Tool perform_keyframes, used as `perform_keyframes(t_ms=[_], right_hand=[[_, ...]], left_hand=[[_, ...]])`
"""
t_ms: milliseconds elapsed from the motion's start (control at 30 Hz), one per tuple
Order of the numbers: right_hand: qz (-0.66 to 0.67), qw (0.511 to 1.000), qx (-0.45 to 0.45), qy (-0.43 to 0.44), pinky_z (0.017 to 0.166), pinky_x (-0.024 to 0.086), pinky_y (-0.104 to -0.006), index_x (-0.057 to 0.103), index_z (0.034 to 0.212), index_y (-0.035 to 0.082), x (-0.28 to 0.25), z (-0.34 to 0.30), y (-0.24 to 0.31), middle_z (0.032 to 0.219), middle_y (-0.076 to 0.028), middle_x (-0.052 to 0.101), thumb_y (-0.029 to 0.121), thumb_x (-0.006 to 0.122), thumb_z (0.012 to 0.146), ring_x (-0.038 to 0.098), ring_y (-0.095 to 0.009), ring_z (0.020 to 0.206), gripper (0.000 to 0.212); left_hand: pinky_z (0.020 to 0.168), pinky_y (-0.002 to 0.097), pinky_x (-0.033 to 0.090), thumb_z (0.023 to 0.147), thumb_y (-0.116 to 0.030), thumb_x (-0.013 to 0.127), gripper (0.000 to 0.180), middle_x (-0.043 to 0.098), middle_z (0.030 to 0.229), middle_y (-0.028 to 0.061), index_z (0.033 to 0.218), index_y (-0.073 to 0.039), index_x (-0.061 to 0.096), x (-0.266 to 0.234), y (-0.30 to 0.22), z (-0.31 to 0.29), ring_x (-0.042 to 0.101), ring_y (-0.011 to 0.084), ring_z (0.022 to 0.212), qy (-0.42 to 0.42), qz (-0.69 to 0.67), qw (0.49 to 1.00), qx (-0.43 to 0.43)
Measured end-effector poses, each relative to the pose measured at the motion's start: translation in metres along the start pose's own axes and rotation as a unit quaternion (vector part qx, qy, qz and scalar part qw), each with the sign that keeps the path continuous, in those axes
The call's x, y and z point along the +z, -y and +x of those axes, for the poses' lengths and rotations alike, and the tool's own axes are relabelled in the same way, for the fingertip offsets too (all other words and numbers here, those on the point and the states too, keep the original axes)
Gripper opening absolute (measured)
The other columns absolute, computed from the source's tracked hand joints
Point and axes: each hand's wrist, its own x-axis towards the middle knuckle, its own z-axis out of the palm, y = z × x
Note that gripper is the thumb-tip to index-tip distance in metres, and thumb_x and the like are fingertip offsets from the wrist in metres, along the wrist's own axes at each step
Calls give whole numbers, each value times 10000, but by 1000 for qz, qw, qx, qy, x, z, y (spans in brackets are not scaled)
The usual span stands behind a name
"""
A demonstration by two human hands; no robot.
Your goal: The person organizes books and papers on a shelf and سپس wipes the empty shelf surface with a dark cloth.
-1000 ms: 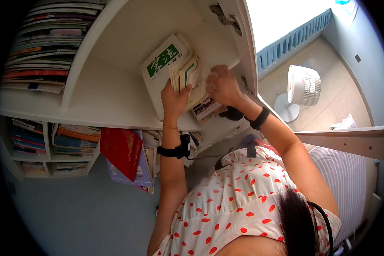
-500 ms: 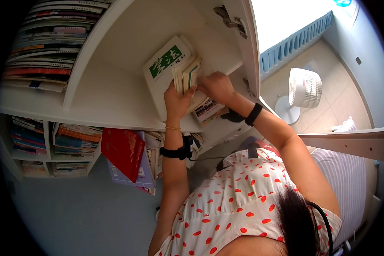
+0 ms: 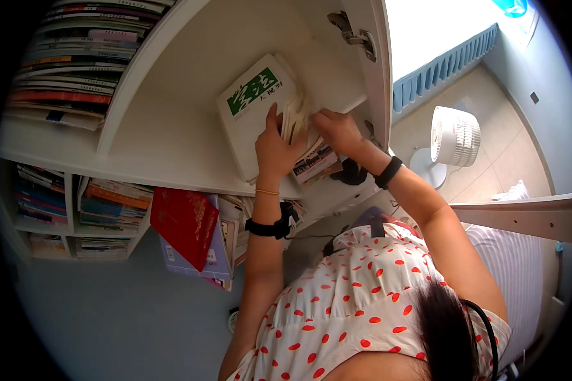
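A thick white book point(image 3: 236, 134) with a green panel on its cover lies in the open white cabinet. Over its right side, my left hand point(image 3: 278, 154) grips a small bundle of cream-edged booklets point(image 3: 293, 122), index finger on one side and thumb on the other. My right hand point(image 3: 338, 132) is at the bundle's right with fingers curled together; whatever is between its fingertips is hidden. Below the hands, a booklet with photos on its cover point(image 3: 314, 166) rests by the shelf's front edge.
The cabinet door point(image 3: 378, 70) stands open at the right, its hinge point(image 3: 353, 35) near my right hand. Magazines point(image 3: 76, 63) are stacked at the upper left. A red folder point(image 3: 183, 222) and a purple one jut out below the shelf. A white fan point(image 3: 454, 136) stands on the floor.
The bundle has tilted and shifted slightly right, its pages now turned differently. My left hand's index finger has lifted and spread from the thumb; my right hand has moved a little right and down.
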Motion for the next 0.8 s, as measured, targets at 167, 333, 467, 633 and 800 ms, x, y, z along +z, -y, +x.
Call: perform_keyframes(t_ms=[167,333,467,633,800], right_hand=[[35,999,27,-1,534,455,-388,516,900,68,0,-7,-2,785,-108,570,23,557,697,560,-335,643,211],[3,993,112,36,713,454,-396,556,920,78,-6,-15,-5,959,-114,594,16,556,689,553,-314,869,238],[-163,984,24,66,905,367,-432,598,983,80,-6,-19,2,1166,-125,527,17,558,676,425,-320,1134,316],[-165,975,-19,146,930,347,-426,609,1010,110,-6,-4,2,1198,-135,502,10,555,658,419,-322,1147,370],[-127,977,6,168,920,362,-416,641,944,130,-14,-6,-15,1137,-135,544,26,552,661,448,-321,1113,315]], left_hand=[[727,333,493,665,-272,722,775,627,980,190,1284,13,353,19,-7,2,630,301,864,-48,87,994,50],[708,343,507,675,-232,713,715,627,949,212,1241,47,378,5,-11,7,632,326,834,-34,74,994,-66],[599,379,505,670,-242,696,682,635,758,199,1216,20,384,7,3,6,632,347,692,-88,52,995,3],[626,375,507,660,-243,713,668,639,788,197,1199,16,413,8,1,8,635,338,711,-92,28,995,-15],[713,336,506,675,-236,714,657,635,956,188,1201,35,427,4,-3,5,640,294,833,-59,19,997,-39]])
